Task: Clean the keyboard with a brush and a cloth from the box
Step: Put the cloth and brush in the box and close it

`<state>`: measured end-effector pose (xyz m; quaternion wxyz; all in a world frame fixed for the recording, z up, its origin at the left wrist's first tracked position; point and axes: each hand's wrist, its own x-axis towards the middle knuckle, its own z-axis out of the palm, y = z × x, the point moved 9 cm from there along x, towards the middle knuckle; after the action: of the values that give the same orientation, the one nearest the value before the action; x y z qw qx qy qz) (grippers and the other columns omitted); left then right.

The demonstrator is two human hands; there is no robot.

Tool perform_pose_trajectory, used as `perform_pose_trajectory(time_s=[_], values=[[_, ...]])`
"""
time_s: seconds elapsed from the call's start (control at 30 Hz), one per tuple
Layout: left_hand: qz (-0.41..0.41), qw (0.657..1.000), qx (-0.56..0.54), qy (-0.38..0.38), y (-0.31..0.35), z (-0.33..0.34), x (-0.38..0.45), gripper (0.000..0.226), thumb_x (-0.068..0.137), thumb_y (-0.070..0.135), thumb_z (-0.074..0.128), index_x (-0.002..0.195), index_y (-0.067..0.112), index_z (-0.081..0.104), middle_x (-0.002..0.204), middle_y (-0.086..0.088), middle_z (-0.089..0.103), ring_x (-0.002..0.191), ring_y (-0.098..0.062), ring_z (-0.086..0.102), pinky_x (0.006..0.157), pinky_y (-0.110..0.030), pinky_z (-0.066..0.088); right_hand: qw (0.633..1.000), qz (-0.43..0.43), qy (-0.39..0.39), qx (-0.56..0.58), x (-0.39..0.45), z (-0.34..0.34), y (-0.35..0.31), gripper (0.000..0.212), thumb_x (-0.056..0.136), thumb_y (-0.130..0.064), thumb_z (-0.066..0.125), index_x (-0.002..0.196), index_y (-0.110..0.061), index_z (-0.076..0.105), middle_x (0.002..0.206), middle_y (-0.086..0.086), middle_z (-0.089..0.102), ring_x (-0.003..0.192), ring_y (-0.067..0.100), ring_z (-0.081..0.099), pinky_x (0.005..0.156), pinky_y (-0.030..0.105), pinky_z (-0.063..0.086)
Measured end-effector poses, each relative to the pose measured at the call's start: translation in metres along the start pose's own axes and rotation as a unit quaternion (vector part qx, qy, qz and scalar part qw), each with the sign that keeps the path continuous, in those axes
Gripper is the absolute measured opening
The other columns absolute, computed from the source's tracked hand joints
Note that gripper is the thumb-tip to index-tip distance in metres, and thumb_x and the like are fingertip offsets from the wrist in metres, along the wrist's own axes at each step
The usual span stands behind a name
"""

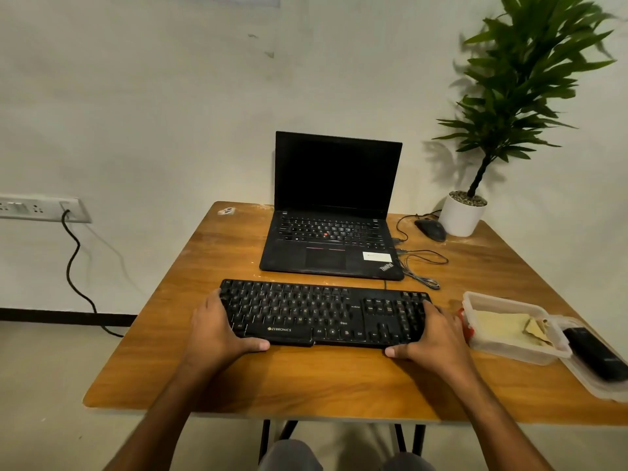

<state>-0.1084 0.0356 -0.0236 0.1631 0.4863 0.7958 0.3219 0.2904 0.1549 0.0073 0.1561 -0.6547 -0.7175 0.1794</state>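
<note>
Both hands grip the flat black plastic keyboard [324,312] by its ends on the wooden surface [306,379], its long axis running left to right: left hand [217,329], right hand [433,334], fingers curled over the edges. Just beside the right hand sits the clear plastic box [506,348] with a folded yellow cloth [499,326]; I judge that hand reaches next. No brush is clearly visible.

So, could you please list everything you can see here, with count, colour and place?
keyboard: one, black, near middle of table
laptop: one, black, open, behind keyboard
mouse: one, black, far right, beside pot
potted plant: one, green in white pot, far right corner
box: one, clear, right of keyboard, holding yellowish cloth
lid: one, clear, right of box, carrying a black object
table: one, brown wood
left hand: grips keyboard's left end
right hand: grips keyboard's right end
</note>
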Motion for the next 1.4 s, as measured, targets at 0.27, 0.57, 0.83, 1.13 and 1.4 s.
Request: perform_pose_trajectory(time_s=[0.27, 0.57, 0.83, 1.13, 1.4], values=[[0.009, 1.000, -0.003, 0.014, 0.020, 0.007, 0.022, 0.138, 0.027, 0.062, 0.100, 0.145, 0.016, 0.045, 0.142, -0.002, 0.056, 0.132, -0.024, 0.050, 0.110, -0.045, 0.046, 1.000, 0.019, -0.019, 0.006, 0.031, -0.003, 0.001, 0.115, 0.042, -0.056, 0.096, 0.139, -0.023, 0.045, 0.144, 0.007, 0.048, 0.136, 0.031, 0.036, 0.110, 0.046, 0.037], [-0.003, 1.000, 0.021, -0.005, 0.014, 0.020, 0.040, 0.151, 0.014, 0.093, 0.078, 0.142, 0.021, 0.047, 0.138, 0.003, 0.056, 0.131, -0.021, 0.051, 0.108, -0.043, 0.049, 0.999, 0.022, -0.023, 0.011, 0.046, 0.001, 0.006, 0.109, 0.042, -0.053, 0.096, 0.136, -0.026, 0.048, 0.143, 0.005, 0.049, 0.137, 0.031, 0.036, 0.114, 0.049, 0.035], [0.006, 1.000, 0.029, -0.001, 0.016, 0.022, 0.040, 0.156, 0.016, 0.092, 0.076, 0.149, 0.018, 0.043, 0.146, 0.000, 0.053, 0.137, -0.022, 0.047, 0.113, -0.046, 0.046, 0.999, 0.029, -0.034, 0.000, 0.053, 0.001, 0.007, 0.113, 0.040, -0.054, 0.096, 0.137, -0.025, 0.046, 0.144, 0.007, 0.047, 0.137, 0.032, 0.036, 0.113, 0.048, 0.036], [0.004, 1.000, 0.027, 0.010, 0.019, 0.018, 0.037, 0.154, 0.022, 0.088, 0.081, 0.151, 0.013, 0.042, 0.147, -0.006, 0.052, 0.138, -0.026, 0.045, 0.115, -0.047, 0.043, 0.998, 0.033, -0.047, -0.014, 0.049, -0.001, 0.003, 0.107, 0.046, -0.052, 0.096, 0.136, -0.025, 0.045, 0.145, 0.008, 0.042, 0.138, 0.031, 0.032, 0.113, 0.047, 0.035], [0.000, 0.999, 0.041, 0.019, 0.033, 0.014, 0.028, 0.135, 0.043, 0.063, 0.098, 0.152, 0.011, 0.038, 0.149, -0.008, 0.047, 0.141, -0.027, 0.040, 0.118, -0.046, 0.040, 0.998, 0.014, -0.050, -0.045, 0.043, -0.001, -0.003, 0.101, 0.055, -0.057, 0.091, 0.137, -0.021, 0.045, 0.148, 0.007, 0.039, 0.140, 0.030, 0.029, 0.117, 0.047, 0.033]])
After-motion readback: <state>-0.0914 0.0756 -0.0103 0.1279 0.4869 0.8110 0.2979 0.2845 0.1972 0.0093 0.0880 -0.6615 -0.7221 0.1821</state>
